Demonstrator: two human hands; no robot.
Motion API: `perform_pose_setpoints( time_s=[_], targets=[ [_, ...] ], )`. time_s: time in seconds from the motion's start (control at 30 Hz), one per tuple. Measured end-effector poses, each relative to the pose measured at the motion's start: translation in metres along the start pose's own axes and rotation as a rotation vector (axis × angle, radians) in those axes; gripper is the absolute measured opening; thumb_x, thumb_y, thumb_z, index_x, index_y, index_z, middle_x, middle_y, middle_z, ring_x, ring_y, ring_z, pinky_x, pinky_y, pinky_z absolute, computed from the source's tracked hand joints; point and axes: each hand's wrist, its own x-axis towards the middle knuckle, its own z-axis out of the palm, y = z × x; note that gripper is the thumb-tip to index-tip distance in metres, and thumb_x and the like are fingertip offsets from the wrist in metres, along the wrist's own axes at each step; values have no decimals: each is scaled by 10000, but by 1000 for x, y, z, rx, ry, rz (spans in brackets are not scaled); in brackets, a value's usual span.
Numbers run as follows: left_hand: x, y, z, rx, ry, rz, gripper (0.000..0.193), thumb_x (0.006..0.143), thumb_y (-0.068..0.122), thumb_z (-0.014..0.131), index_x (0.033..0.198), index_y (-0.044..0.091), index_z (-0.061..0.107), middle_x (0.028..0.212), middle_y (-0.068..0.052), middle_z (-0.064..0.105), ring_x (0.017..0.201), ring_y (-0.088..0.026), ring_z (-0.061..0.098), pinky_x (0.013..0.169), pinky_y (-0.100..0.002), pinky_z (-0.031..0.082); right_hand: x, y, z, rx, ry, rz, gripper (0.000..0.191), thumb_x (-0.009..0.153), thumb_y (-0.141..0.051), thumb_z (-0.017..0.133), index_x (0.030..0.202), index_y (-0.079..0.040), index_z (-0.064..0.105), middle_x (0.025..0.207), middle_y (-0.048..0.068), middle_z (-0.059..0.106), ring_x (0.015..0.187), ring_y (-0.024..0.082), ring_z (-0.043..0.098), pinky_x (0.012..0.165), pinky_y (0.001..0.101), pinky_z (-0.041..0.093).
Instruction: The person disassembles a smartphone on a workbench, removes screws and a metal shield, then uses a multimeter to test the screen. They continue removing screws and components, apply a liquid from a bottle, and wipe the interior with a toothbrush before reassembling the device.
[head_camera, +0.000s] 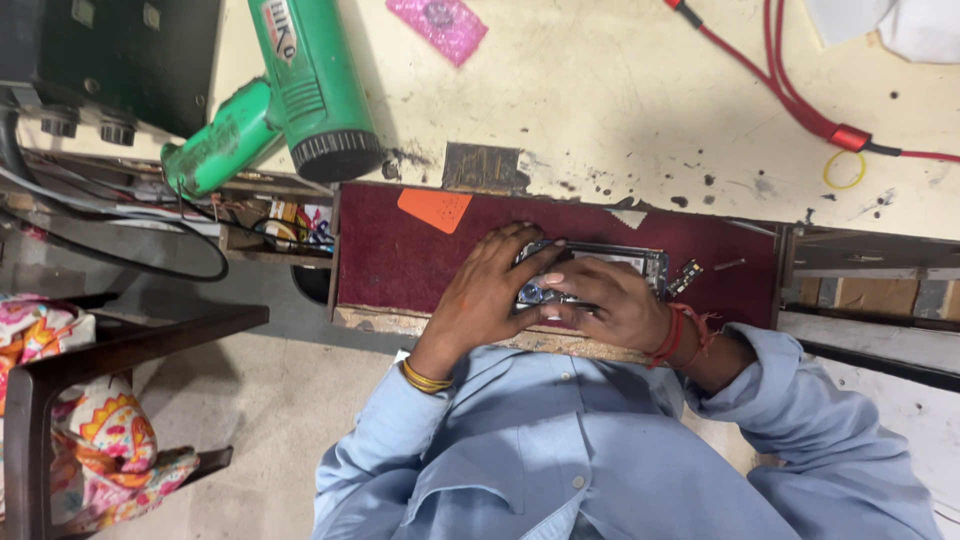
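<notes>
left hand (480, 295) gripping the opened phone (600, 268) | right hand (610, 305) closed on a thin tool (560, 297) over it | phone lies on maroon mat (400, 255) | green heat gun (290, 95) well apart

— What furniture stands here?

— A cream worktop (620, 90), stained and pitted with dark marks, across the far side. Set into its near edge, a maroon-lined drawer (380, 255) with a worn wooden lip. Left of it, a dark wooden chair (110, 350) carrying a floral cushion (90, 440).

— And the floor?

— Pale, dull concrete floor (260, 450), near left.

— Anything else on the bench?

— A green heat gun (290, 90) far left, a red cable (800, 105) far right. Light even, shadows soft.
</notes>
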Motion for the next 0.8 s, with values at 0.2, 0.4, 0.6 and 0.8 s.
perform_pose_setpoints(
  time_s=[0.2,0.4,0.6,0.8],
  targets=[
    [-3,2,2,-13,-10,-25,794,771,321,851,1465,108,530,1462,-190,511,1421,-406,448,1197,-527,371,2,-6,-5,147,-10,76,511,1033,-74,652,1481,-38,410,1263,192,707,1172,302,739,977,393,626],
    [-1,4,2,15,-20,-25,752,840,375,830,1487,136,531,1458,-182,510,1423,-401,450,1201,-527,367,4,-7,-6,26,54,28,465,985,-48,723,1389,-51,492,1092,166,746,1024,272,779,845,354,655],
    [0,4,1,23,-25,-21,770,834,387,828,1496,141,523,1460,-186,508,1421,-400,450,1202,-529,363,2,-5,-4,78,84,0,474,1005,-28,700,1416,-36,463,1141,186,735,1080,291,764,909,378,664],
    [0,5,3,24,-33,-30,775,827,399,834,1490,142,527,1455,-179,513,1424,-394,450,1198,-525,368,0,-3,-3,123,104,-11,470,1019,-21,677,1430,-30,450,1174,213,721,1107,307,755,916,389,641]
  ],
)
